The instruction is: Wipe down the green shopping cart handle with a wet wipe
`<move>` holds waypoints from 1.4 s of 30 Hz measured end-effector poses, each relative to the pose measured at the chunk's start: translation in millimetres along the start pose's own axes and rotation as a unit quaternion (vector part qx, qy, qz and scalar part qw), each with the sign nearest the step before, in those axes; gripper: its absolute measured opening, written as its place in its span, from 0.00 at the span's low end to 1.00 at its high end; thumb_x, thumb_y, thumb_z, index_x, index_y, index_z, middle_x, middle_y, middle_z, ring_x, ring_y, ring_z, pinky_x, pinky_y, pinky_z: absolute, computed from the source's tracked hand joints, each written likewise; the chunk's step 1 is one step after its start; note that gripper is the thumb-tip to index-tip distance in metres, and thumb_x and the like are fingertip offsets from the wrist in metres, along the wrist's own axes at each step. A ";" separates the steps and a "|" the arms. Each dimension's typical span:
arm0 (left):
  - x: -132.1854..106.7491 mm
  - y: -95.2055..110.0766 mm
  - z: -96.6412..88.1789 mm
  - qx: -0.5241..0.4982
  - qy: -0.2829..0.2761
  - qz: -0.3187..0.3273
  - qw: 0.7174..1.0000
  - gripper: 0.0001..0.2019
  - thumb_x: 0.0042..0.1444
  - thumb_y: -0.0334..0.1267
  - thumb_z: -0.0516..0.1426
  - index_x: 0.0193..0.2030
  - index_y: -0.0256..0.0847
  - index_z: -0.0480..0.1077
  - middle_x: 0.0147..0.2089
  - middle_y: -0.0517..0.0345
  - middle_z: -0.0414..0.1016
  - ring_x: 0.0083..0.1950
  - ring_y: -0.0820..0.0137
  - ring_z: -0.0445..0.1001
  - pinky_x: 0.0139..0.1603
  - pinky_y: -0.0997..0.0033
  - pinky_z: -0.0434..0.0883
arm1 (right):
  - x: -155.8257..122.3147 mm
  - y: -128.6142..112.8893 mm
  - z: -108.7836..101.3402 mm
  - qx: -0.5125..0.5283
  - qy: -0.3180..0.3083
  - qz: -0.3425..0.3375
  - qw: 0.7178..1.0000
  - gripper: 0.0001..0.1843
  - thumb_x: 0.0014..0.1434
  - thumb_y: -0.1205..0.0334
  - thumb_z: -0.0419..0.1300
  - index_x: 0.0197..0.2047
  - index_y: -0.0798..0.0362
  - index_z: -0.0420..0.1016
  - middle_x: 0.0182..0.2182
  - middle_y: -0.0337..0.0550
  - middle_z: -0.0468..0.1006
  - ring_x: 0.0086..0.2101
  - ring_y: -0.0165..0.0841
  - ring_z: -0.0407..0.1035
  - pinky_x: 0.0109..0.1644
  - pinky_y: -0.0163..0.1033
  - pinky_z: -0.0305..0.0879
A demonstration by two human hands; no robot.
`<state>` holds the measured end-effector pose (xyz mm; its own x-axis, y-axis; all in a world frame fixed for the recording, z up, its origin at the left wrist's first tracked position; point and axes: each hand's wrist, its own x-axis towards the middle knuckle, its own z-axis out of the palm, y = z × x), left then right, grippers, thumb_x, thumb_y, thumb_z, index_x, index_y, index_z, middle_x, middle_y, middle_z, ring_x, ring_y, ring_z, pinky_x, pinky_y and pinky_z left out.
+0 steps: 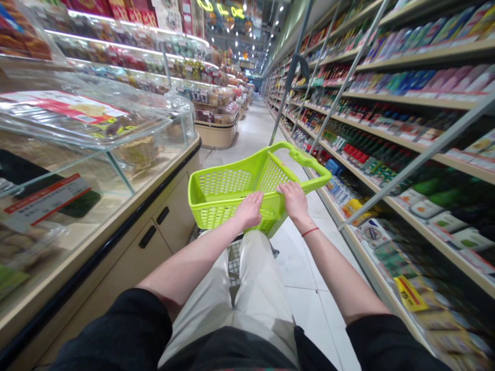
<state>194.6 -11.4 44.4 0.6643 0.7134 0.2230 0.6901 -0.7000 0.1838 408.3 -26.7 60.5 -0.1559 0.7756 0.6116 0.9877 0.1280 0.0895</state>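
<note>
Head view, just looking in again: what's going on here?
A person in pale trousers and black sleeves has both hands on a green shopping cart in a store aisle. The left hand and the right hand hold the near side rim, the right one closer to the handle. The cart stands crosswise in front of them, between a display counter on the left and stocked shelves on the right.

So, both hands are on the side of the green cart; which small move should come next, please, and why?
Probably slide the right hand to the handle: that hand is nearer, neither hand holds the handle, and the green cart stands crosswise in the aisle.
</note>
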 end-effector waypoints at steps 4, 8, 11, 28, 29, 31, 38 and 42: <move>-3.6 -3.0 -0.7 -0.003 -0.004 -0.011 1.000 0.40 0.53 0.33 0.52 0.72 0.25 0.45 0.76 0.39 0.46 0.76 0.59 0.47 0.75 0.60 0.47 | -1.4 29.4 -11.4 -0.022 0.031 0.033 0.999 0.19 0.69 0.66 0.46 0.52 0.57 0.77 0.52 0.55 0.77 0.60 0.45 0.62 0.66 0.54 0.54; -5.3 -4.6 0.3 -0.002 0.007 -0.014 1.000 0.41 0.52 0.33 0.53 0.72 0.25 0.45 0.75 0.38 0.47 0.76 0.58 0.49 0.75 0.59 0.47 | -6.7 9.4 1.6 -0.024 0.016 0.022 0.999 0.21 0.69 0.66 0.46 0.60 0.58 0.71 0.59 0.58 0.71 0.62 0.44 0.60 0.65 0.53 0.56; -6.0 -5.4 0.6 -0.001 0.011 -0.009 1.000 0.41 0.52 0.33 0.53 0.72 0.25 0.46 0.75 0.38 0.48 0.75 0.58 0.50 0.75 0.59 0.47 | -5.5 -19.6 15.7 -0.026 -0.011 0.024 0.999 0.22 0.67 0.70 0.47 0.61 0.60 0.69 0.62 0.60 0.69 0.62 0.44 0.59 0.66 0.54 0.53; -11.0 -11.7 -0.6 0.005 0.009 -0.004 1.000 0.40 0.52 0.34 0.53 0.72 0.26 0.46 0.75 0.40 0.48 0.75 0.59 0.49 0.75 0.61 0.47 | 5.8 42.9 -14.4 0.007 0.028 0.065 0.997 0.20 0.66 0.69 0.48 0.50 0.54 0.80 0.52 0.53 0.77 0.52 0.42 0.66 0.58 0.48 0.63; -10.9 -11.7 -1.2 0.005 0.006 -0.005 1.000 0.40 0.53 0.34 0.53 0.72 0.25 0.46 0.75 0.39 0.48 0.75 0.59 0.49 0.75 0.61 0.47 | 4.2 43.0 -12.0 0.002 0.038 0.070 0.997 0.20 0.66 0.68 0.47 0.51 0.55 0.79 0.53 0.54 0.76 0.54 0.43 0.65 0.59 0.49 0.62; -10.8 -11.7 -2.3 0.004 0.003 -0.006 1.000 0.40 0.53 0.34 0.53 0.72 0.25 0.46 0.75 0.38 0.48 0.75 0.59 0.50 0.75 0.61 0.48 | 0.9 30.9 -3.4 -0.006 0.042 0.067 0.997 0.20 0.67 0.68 0.46 0.53 0.56 0.77 0.56 0.55 0.74 0.58 0.43 0.63 0.63 0.51 0.58; -10.3 -15.3 2.3 0.009 0.014 0.009 1.000 0.38 0.54 0.32 0.51 0.71 0.24 0.48 0.75 0.38 0.50 0.75 0.59 0.50 0.75 0.60 0.48 | -5.2 -68.8 34.1 0.014 -0.005 0.028 0.999 0.21 0.65 0.70 0.49 0.59 0.60 0.72 0.60 0.60 0.71 0.61 0.44 0.62 0.67 0.53 0.53; -11.3 -17.9 6.0 0.015 0.027 0.014 0.999 0.37 0.54 0.31 0.51 0.71 0.24 0.48 0.74 0.36 0.50 0.75 0.60 0.50 0.74 0.59 0.49 | -3.0 -81.6 33.7 0.025 -0.027 -0.008 0.999 0.21 0.66 0.67 0.50 0.59 0.57 0.73 0.60 0.57 0.72 0.59 0.42 0.65 0.67 0.50 0.53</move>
<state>176.5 -6.7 32.9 0.6677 0.6905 0.2783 0.6806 -0.7176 0.1476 327.9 -18.6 24.9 -0.1742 0.8055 0.5664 0.9835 0.1712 0.0589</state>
